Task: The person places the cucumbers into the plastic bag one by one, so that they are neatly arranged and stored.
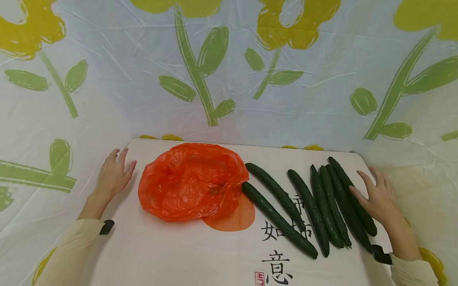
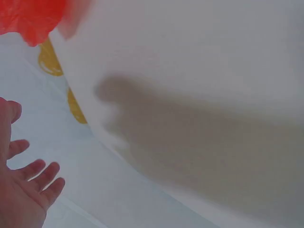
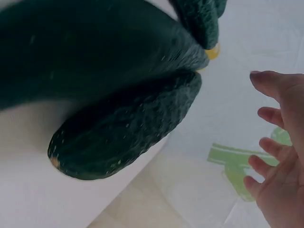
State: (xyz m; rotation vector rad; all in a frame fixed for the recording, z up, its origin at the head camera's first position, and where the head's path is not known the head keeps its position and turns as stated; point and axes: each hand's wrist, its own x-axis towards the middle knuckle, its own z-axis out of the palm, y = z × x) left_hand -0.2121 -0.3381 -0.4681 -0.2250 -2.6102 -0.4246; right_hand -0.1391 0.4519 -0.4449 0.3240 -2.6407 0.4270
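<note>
My left hand (image 1: 113, 174) hovers with spread fingers at the left edge of the table, beside a crumpled red plastic bag (image 1: 193, 182); it holds nothing. Over at the right edge, my right hand (image 1: 378, 195) has its fingers loosely spread near the rightmost cucumber (image 1: 365, 210) and grips nothing. Several dark green cucumbers lie side by side there, among them a long one (image 1: 309, 210). Two more, a curved cucumber (image 1: 275, 194) and a straighter cucumber (image 1: 280, 220), slant from the bag's right side. In the right wrist view a cucumber (image 3: 128, 128) lies close to the table edge.
The pale table mat (image 1: 171, 254) carries black characters (image 1: 277, 266), a small red seal (image 1: 259, 279) and an orange disc print (image 1: 232, 220), partly covered by the bag. A sheet with yellow flowers and green stems (image 1: 143, 59) hangs behind and around the table.
</note>
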